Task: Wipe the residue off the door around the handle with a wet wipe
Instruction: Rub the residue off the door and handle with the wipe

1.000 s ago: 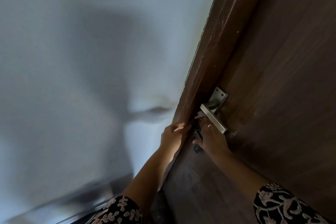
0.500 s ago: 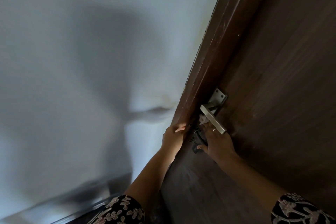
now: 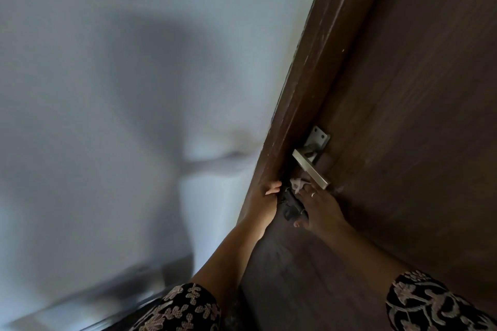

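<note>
While the left hand (image 3: 265, 196) grips the door (image 3: 403, 142) edge, the right hand (image 3: 320, 209) holds the wet wipe (image 3: 297, 184) just under the handle (image 3: 310, 168)

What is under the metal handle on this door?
A crumpled white wet wipe, which the right hand holds against the door below the handle. A dark fitting sits lower, beside that hand. The door surface behind wipe and hand is covered, so residue there cannot be seen.

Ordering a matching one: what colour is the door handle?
The handle is silver-grey metal; head view.
</note>
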`<state>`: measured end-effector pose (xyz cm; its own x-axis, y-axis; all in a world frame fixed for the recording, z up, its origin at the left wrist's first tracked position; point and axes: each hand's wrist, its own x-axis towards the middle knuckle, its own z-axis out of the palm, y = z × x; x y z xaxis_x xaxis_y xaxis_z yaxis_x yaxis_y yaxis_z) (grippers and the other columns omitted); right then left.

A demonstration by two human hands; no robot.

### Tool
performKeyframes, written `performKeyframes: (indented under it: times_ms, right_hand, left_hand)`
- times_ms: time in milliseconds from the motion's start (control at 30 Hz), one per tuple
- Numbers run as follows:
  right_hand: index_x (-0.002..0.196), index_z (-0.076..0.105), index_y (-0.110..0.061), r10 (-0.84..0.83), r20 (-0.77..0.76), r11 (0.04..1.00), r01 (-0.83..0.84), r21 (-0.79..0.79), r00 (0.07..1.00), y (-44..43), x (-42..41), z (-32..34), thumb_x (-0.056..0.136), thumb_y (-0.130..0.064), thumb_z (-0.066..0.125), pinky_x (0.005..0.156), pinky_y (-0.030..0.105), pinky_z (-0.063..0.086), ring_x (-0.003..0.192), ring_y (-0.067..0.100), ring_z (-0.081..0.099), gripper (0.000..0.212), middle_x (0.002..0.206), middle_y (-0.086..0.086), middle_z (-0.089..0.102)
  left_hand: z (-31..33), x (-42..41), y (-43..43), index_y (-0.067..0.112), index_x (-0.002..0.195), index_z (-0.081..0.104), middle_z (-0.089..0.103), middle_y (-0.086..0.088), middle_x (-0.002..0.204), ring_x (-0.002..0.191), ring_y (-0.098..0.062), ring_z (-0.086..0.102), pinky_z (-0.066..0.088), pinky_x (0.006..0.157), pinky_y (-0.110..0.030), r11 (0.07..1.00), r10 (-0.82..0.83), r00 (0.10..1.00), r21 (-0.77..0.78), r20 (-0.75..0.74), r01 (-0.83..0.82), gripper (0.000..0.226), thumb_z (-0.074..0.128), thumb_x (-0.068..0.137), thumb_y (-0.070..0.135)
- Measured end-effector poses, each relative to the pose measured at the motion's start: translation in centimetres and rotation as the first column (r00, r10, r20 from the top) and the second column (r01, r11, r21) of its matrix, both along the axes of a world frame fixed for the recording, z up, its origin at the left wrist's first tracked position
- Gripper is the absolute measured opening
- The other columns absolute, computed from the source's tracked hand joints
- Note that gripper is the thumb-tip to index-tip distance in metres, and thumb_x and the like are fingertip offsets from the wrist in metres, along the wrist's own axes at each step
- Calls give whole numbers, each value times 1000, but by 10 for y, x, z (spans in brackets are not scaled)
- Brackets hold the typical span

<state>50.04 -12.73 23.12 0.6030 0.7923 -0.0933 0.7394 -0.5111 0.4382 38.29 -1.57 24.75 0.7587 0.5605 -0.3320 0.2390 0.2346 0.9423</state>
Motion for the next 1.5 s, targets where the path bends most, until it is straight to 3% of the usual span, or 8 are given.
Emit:
performKeyframes:
  times_ms: [167,467,633,800,967,1133,1233,1500]
  right_hand:
    - [147,-2,-7,129,350,991,-106,-84,928,-11,-4,23,83,-74,25,114,44,-16,143,30,15,96,157,14,12]
    - [137,42,-4,61,103,979,-39,-202,993,-53,-19,28,62,-71,64,115,39,-3,137,27,32,103,144,13,44]
    - [145,16,-4,104,493,993,-65,-96,864,-49,-18,67,86,-69,25,101,46,-34,145,27,4,88,156,13,13]
    - [145,9,0,150,356,974,-76,-213,922,-63,-32,61,85,-68,34,111,43,-17,144,30,0,94,156,16,6]
    - [139,37,-2,-57,445,998,41,46,894,-65,-30,115,79,-66,49,112,42,-21,137,26,33,89,145,12,41]
    - [141,-4,1,18,401,993,30,-112,916,-62,-33,99,87,-66,28,104,46,-29,144,29,-1,92,156,16,5]
    - [143,23,-1,63,353,987,-7,-158,933,-76,-30,93,85,-65,39,108,44,-27,142,30,18,89,150,18,30]
    - [146,5,-6,-12,609,1000,22,-9,793,-6,-8,174,91,-62,15,106,48,-25,144,27,4,79,156,12,14]
  left_hand:
    - [4,-2,-14,25,118,63,61,2,126,118,-16,53,45,102,-34,999,-39,999,8,-8,39,46,35,95,-4]
    - [14,-8,-27,21,124,61,59,-1,128,122,-16,51,43,93,-23,995,-87,996,42,-5,87,50,32,95,-8]
    - [25,-9,-38,22,129,57,57,1,131,118,-13,53,45,84,-18,994,-91,996,62,7,91,50,31,96,-5]
    - [42,-9,-45,19,138,47,53,0,135,93,1,53,42,62,-7,991,-120,991,67,63,116,53,33,94,-6]
    - [52,-9,-49,25,143,39,43,2,146,129,-15,44,47,101,-28,992,-49,992,124,119,34,57,34,95,-5]
    - [66,-11,-59,24,147,33,42,2,146,84,10,51,39,52,3,981,-97,983,180,159,68,63,35,93,-9]
    - [65,-10,-54,22,147,33,38,3,148,123,-11,50,38,60,4,978,-107,985,191,137,80,61,35,94,-8]
    - [53,5,-45,29,145,36,38,4,149,134,-27,44,40,107,-51,977,-69,992,208,109,45,69,40,88,-10]
